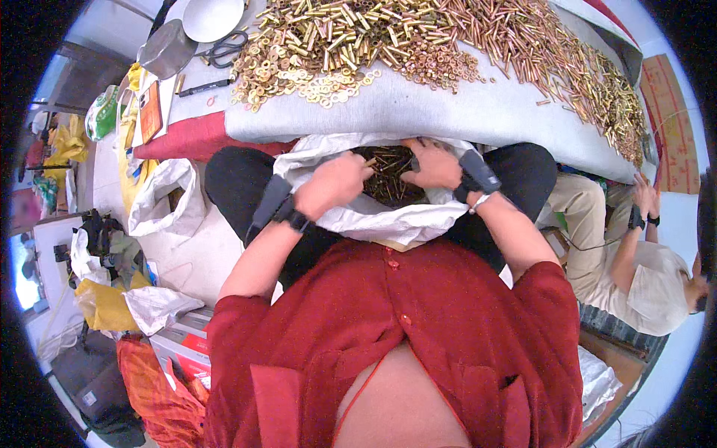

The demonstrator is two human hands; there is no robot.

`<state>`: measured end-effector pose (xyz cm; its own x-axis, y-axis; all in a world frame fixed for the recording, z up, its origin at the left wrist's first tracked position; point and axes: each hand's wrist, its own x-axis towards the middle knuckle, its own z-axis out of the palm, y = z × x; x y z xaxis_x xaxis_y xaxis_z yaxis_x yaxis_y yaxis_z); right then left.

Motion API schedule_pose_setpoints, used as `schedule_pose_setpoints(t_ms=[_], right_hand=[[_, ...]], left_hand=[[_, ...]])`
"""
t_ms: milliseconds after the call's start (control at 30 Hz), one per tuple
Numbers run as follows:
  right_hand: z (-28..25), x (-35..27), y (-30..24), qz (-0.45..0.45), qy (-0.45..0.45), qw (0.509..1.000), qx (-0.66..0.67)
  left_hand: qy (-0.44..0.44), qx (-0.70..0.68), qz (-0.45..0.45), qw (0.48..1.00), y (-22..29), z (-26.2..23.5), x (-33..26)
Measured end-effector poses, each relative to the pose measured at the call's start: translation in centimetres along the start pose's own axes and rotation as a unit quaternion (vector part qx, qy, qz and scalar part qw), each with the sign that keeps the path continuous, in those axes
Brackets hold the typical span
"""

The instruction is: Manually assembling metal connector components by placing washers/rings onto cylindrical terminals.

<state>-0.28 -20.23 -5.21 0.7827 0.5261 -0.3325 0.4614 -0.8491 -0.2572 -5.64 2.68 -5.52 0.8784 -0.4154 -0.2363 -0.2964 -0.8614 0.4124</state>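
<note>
Between my knees stands a white woven sack [358,218] with its mouth wide and rolled back. Dark, slim metal rods [390,179] lie inside it. My left hand [341,183] is over the sack's left side, fingers curled together at the edge of the rods; whatever is in them is hidden. Across from it, my right hand [435,164] reaches in with thumb and fingers apart, close to the rods. Dark bands circle both wrists.
Ahead, a grey-covered table [418,112] bears heaps of brass tubes [351,33], flat brass rings [276,78] and small copper-coloured nuts [444,67]. Scissors [225,49], a black pen [205,87] and a phone [151,112] lie left. Another sack [170,200] stands left; a co-worker [635,261] sits right.
</note>
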Motion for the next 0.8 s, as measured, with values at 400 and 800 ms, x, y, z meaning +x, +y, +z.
schedule_pose_setpoints(t_ms=[400,800], right_hand=[[5.7,-2.5,3.0,0.019,0.032,0.976,-0.215],[1.2,0.2,-3.7,-0.172,0.061,0.977,0.107]], left_hand=[[0.083,-0.045,0.036,0.995,8.3,-0.7,-2.3],[0.142,0.044,-0.025,0.989,6.9,6.3,-0.6]])
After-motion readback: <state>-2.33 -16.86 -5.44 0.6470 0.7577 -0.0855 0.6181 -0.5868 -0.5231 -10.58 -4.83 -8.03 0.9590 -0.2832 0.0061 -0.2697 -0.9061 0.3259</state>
